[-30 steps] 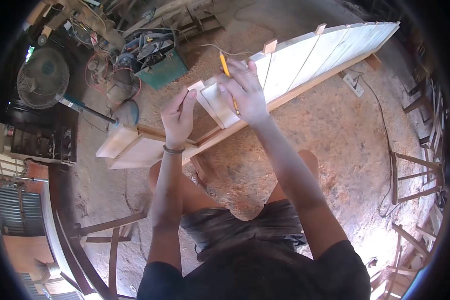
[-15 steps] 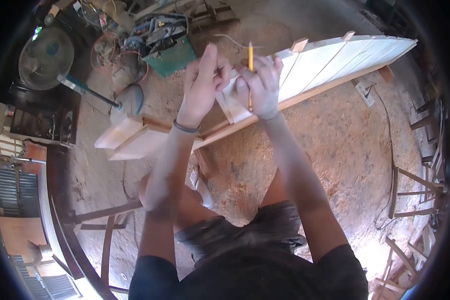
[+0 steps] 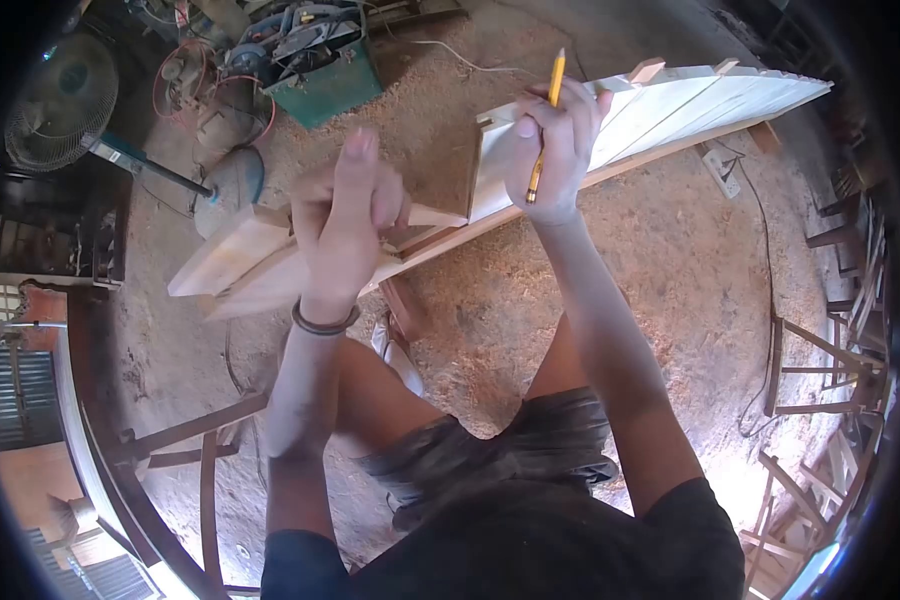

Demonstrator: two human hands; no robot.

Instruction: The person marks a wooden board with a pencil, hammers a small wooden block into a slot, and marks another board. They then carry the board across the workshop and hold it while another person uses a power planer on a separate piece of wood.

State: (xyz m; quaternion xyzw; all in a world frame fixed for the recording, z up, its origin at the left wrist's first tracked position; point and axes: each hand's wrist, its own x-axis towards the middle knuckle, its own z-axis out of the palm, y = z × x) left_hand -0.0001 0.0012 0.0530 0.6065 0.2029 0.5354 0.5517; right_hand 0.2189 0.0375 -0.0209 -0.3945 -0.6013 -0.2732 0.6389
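My right hand [image 3: 558,155] is closed around a yellow pencil [image 3: 557,75], its tip pointing up and away from me. Behind that hand stretches a long frame of pale wooden boards [image 3: 660,125], slanted and edged with small blocks. Curled into a loose fist with the thumb on top, my left hand [image 3: 348,215] is over the near-left end of the frame. Whether anything lies inside those fingers is hidden. Below and left of it, pale wooden planks [image 3: 235,255] stick out. A dark band circles my left wrist.
A green crate [image 3: 330,90] full of tools sits at the back, with a standing fan [image 3: 65,105] to its left. A white power strip [image 3: 722,172] and its cord lie on the dusty floor. Wooden stools [image 3: 830,365] line the right side.
My left hand has moved left and toward me, and my right hand has shifted to the right with the pencil. The hands are farther apart. The view has shifted slightly.
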